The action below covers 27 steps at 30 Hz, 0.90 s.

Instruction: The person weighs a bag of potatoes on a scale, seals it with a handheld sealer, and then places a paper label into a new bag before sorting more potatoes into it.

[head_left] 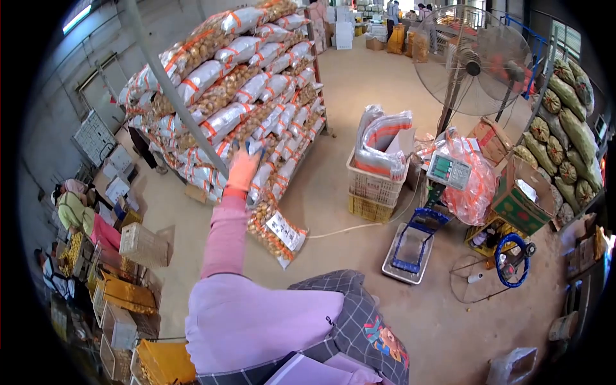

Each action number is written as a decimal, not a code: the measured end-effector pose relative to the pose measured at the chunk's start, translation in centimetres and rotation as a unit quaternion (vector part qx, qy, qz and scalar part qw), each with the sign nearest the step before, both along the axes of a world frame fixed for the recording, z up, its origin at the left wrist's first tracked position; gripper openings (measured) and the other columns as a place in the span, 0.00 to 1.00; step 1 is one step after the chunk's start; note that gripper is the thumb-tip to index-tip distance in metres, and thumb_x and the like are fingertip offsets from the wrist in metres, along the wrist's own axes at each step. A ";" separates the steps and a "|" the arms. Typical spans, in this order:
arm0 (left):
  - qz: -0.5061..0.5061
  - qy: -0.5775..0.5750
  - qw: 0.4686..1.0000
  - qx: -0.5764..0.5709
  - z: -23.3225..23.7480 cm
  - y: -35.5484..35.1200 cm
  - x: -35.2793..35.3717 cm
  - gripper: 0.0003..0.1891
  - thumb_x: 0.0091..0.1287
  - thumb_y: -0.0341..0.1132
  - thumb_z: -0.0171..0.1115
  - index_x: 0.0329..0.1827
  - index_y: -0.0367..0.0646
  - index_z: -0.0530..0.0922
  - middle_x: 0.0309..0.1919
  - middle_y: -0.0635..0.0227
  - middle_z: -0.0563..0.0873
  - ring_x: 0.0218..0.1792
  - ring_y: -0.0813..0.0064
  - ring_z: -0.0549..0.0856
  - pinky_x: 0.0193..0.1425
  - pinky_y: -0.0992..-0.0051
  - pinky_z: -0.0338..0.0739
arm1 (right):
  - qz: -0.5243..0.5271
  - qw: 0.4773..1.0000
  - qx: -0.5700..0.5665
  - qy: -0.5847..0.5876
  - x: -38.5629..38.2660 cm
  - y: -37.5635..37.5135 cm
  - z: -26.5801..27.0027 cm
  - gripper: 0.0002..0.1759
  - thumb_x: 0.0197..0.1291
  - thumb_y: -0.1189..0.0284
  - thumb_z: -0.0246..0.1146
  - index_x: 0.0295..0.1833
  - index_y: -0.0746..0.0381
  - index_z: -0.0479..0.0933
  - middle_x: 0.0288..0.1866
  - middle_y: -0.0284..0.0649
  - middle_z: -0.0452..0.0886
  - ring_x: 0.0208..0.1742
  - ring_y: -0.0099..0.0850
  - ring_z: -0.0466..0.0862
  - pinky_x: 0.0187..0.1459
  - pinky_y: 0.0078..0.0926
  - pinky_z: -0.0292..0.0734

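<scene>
My left hand (244, 169), in an orange glove at the end of a pink sleeve, reaches forward to a tall sloping stack of clear bags (237, 83) with orange bands, filled with small brown produce. Its fingers look closed on the end of one bag (255, 151) at the stack's front face. Another filled bag (277, 232) with a white label leans at the stack's foot, just below the hand. A grey pole (173, 90) slants across the stack to the hand's left. My right hand is out of view.
A platform scale (410, 247) with its display (449, 170) stands to the right, beside stacked crates (374, 188) holding rolled bags. Behind it are a pedestal fan (471, 61), cardboard boxes (520, 199) and green net sacks (564, 128). People sit among baskets (142, 244) at left.
</scene>
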<state>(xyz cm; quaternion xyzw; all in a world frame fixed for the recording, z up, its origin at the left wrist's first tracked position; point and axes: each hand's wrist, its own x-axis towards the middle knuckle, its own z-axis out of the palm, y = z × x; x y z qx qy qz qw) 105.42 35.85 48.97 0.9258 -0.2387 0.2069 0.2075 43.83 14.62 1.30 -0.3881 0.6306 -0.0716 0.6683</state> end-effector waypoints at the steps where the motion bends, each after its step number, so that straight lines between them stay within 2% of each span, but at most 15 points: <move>1: 0.023 -0.015 0.999 -0.045 0.0 -0.6 -0.7 0.26 0.64 0.42 0.60 0.61 0.37 0.71 0.64 0.40 0.67 0.64 0.42 0.67 0.66 0.59 0.64 | -0.007 1.000 0.005 0.000 0.3 -0.4 -0.4 0.18 0.67 0.58 0.52 0.27 0.57 0.75 0.19 0.32 0.74 0.18 0.23 0.69 0.19 0.25 0.60; 4: 0.055 -0.090 0.988 -0.113 3.0 -4.0 -1.9 0.31 0.61 0.47 0.63 0.62 0.35 0.70 0.65 0.38 0.65 0.64 0.40 0.66 0.66 0.59 0.63 | -0.030 0.999 0.017 0.004 0.4 -0.9 -1.6 0.19 0.67 0.58 0.52 0.27 0.57 0.75 0.19 0.32 0.74 0.18 0.23 0.69 0.19 0.25 0.60; 8: -0.055 -0.228 0.940 -0.248 5.4 -11.1 -2.3 0.25 0.61 0.36 0.64 0.59 0.33 0.72 0.63 0.43 0.69 0.62 0.47 0.71 0.64 0.62 0.66 | -0.097 0.995 0.031 0.010 -2.8 -0.3 -3.9 0.19 0.67 0.57 0.52 0.27 0.57 0.75 0.19 0.32 0.74 0.18 0.23 0.70 0.19 0.25 0.60; 10: -0.142 -0.078 0.929 -0.332 1.9 -16.6 -1.0 0.23 0.62 0.37 0.63 0.57 0.32 0.72 0.55 0.46 0.76 0.55 0.52 0.77 0.60 0.63 0.69 | -0.170 0.985 0.029 -0.006 -6.9 1.8 -7.0 0.20 0.68 0.57 0.52 0.27 0.57 0.75 0.19 0.32 0.74 0.18 0.24 0.70 0.19 0.25 0.60; 11: -0.144 -0.023 0.941 -0.307 -2.3 -20.0 0.3 0.21 0.64 0.37 0.61 0.55 0.31 0.72 0.48 0.48 0.80 0.49 0.55 0.80 0.57 0.64 0.71 | -0.219 0.975 0.015 -0.030 -9.2 3.0 -9.3 0.20 0.68 0.56 0.52 0.27 0.57 0.75 0.19 0.32 0.74 0.18 0.24 0.70 0.19 0.25 0.60; 13: -0.237 0.155 0.929 -0.239 -9.9 -28.0 -3.6 0.22 0.65 0.37 0.60 0.56 0.31 0.72 0.49 0.48 0.80 0.51 0.56 0.80 0.58 0.66 0.71 | -0.322 0.945 -0.019 -0.055 -11.0 4.6 -8.4 0.23 0.68 0.53 0.49 0.31 0.58 0.77 0.21 0.34 0.76 0.20 0.25 0.72 0.20 0.26 0.63; 14: -0.333 0.269 0.879 -0.210 -16.2 -32.2 -5.3 0.23 0.64 0.37 0.60 0.57 0.31 0.72 0.51 0.47 0.79 0.52 0.57 0.80 0.60 0.67 0.70 | -0.372 0.926 -0.037 -0.049 -10.8 4.5 -5.0 0.27 0.68 0.49 0.46 0.34 0.59 0.80 0.23 0.35 0.78 0.21 0.26 0.74 0.22 0.27 0.66; 16: -0.446 0.403 0.799 0.025 -19.2 -39.4 -16.5 0.23 0.64 0.38 0.60 0.57 0.31 0.72 0.54 0.48 0.78 0.55 0.55 0.77 0.62 0.65 0.69 | -0.409 0.905 -0.074 -0.092 -8.9 5.6 0.6 0.27 0.69 0.53 0.42 0.37 0.60 0.80 0.30 0.35 0.82 0.31 0.26 0.79 0.35 0.30 0.75; 18: -0.657 0.336 0.655 0.163 -25.7 -41.7 -27.7 0.23 0.63 0.40 0.62 0.57 0.34 0.73 0.56 0.48 0.77 0.58 0.52 0.74 0.63 0.62 0.68 | -0.262 0.941 -0.155 0.150 -9.2 7.3 7.4 0.19 0.65 0.60 0.51 0.34 0.62 0.81 0.28 0.36 0.81 0.30 0.25 0.77 0.34 0.28 0.72; 20: -0.843 0.205 0.456 0.197 -24.2 -42.0 -39.3 0.23 0.62 0.40 0.63 0.57 0.37 0.74 0.57 0.50 0.76 0.60 0.49 0.72 0.64 0.61 0.67 | -0.456 0.872 -0.124 0.127 -8.5 10.1 12.8 0.20 0.58 0.59 0.57 0.37 0.67 0.81 0.30 0.44 0.83 0.33 0.31 0.80 0.36 0.31 0.72; 21: -0.916 0.069 0.340 0.201 -26.2 -43.2 -43.4 0.23 0.61 0.40 0.63 0.58 0.40 0.74 0.59 0.51 0.75 0.61 0.50 0.72 0.64 0.62 0.67 | -0.500 0.837 -0.091 0.202 -8.4 13.0 10.7 0.22 0.58 0.58 0.57 0.40 0.69 0.81 0.34 0.47 0.84 0.35 0.33 0.82 0.39 0.31 0.72; 22: -0.860 0.245 0.356 0.272 -23.7 -41.0 -48.9 0.23 0.61 0.40 0.64 0.58 0.41 0.75 0.61 0.52 0.73 0.62 0.51 0.71 0.65 0.63 0.66 | -0.537 0.822 -0.096 0.163 -8.8 15.9 10.3 0.23 0.58 0.57 0.58 0.40 0.69 0.81 0.34 0.48 0.84 0.35 0.34 0.83 0.40 0.31 0.73; 24: -0.832 0.344 0.265 0.345 -22.2 -39.4 -57.5 0.23 0.61 0.40 0.63 0.58 0.42 0.75 0.62 0.51 0.72 0.64 0.52 0.70 0.65 0.63 0.66 | -0.579 0.777 -0.032 0.244 -8.3 21.2 11.4 0.22 0.59 0.58 0.59 0.39 0.70 0.80 0.33 0.50 0.84 0.34 0.37 0.83 0.38 0.32 0.74; 26: -0.854 0.321 0.198 0.358 -23.4 -38.3 -63.8 0.22 0.62 0.38 0.63 0.59 0.41 0.75 0.62 0.52 0.73 0.60 0.56 0.74 0.61 0.67 0.70 | -0.782 0.614 -0.025 0.104 -6.5 28.6 6.0 0.22 0.59 0.59 0.59 0.39 0.70 0.80 0.31 0.50 0.83 0.33 0.37 0.83 0.37 0.34 0.75; 27: -0.866 0.309 0.157 0.361 -24.5 -37.7 -67.0 0.21 0.63 0.36 0.63 0.59 0.40 0.74 0.62 0.53 0.73 0.56 0.61 0.79 0.58 0.70 0.73 | -0.777 0.606 0.074 0.154 -1.9 33.4 2.1 0.17 0.62 0.62 0.56 0.37 0.67 0.80 0.29 0.45 0.82 0.30 0.34 0.82 0.34 0.32 0.75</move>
